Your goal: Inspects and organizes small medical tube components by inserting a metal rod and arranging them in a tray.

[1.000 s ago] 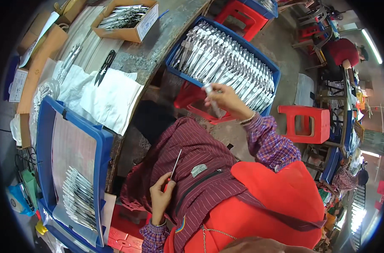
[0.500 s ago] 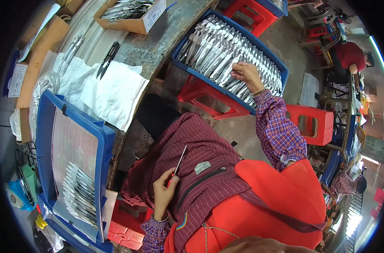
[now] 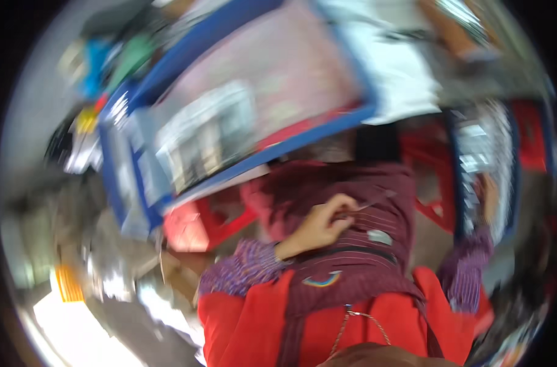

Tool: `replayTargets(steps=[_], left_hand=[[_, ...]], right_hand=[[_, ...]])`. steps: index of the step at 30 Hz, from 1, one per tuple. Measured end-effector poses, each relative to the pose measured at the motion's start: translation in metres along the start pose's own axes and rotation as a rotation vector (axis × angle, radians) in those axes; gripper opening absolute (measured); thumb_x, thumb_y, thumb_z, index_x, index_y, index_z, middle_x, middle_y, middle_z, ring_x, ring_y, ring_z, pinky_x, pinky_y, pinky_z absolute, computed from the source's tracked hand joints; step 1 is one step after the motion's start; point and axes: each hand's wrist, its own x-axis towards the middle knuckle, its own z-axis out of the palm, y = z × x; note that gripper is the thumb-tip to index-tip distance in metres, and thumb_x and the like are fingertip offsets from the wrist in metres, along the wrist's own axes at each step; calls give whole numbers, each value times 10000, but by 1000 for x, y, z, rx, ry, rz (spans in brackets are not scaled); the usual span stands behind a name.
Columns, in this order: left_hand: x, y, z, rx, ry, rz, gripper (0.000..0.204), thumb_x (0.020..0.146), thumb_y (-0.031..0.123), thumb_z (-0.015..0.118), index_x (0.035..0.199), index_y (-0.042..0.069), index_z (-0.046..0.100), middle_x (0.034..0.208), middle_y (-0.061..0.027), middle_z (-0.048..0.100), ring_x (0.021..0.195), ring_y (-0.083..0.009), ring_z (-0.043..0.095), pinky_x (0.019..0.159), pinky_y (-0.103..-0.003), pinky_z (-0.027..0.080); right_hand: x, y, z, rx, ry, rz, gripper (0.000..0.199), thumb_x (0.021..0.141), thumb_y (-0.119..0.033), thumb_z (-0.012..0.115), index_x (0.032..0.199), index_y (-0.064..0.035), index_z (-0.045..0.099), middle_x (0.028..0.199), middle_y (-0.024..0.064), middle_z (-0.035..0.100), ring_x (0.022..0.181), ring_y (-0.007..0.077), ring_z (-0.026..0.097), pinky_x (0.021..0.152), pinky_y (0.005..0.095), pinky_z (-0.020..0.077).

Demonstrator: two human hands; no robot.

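Note:
My left hand [image 3: 321, 226] is over my lap, fingers closed on a slim tool [image 3: 377, 199] whose thin metal shaft points to the right. Its handle is hidden in the fist now; the earlier frame shows it red. At the far right, my right hand [image 3: 490, 197] is at the blue crate [image 3: 516, 202] of silvery metal pieces [image 3: 474, 144]. Motion smears its fingers, so I cannot tell whether it grips a piece. Before me stands another blue crate [image 3: 284, 148], with a blurred group of similar metal pieces [image 3: 214, 125] on a pale sheet.
Red stools stand under and beside the crates, one [image 3: 183, 227] at the left and one [image 3: 437, 183] at the right. A white cloth [image 3: 401, 79] covers part of the workbench [image 3: 511, 76]. Bright light falls at the lower left.
My view has swung left, so the left crate now lies in front and the right crate at the right edge. My left hand still holds the tool; my right hand remains at its crate.

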Motion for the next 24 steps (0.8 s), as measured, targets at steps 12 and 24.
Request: replayTargets(steps=[12,24], left_hand=[[-65,110,-210,725,1051,110,184,849,95,562,974,17,672,706,-4,638,505,-17,472,448,-170,357],[-60,94,-296,891,830,-454,298,743,184,591,970,6,667,644,-146,634,479,-219,615,481,-309,485]], right_hand=[[-10,-117,35,597,278,189,212,891,-238,606,993,-59,655,748,-20,607,564,-5,458,469,137,307],[-69,-226,113,559,-357,48,154,877,-125,613,814,12,646,630,-49,537,540,15,448,481,177,328]])
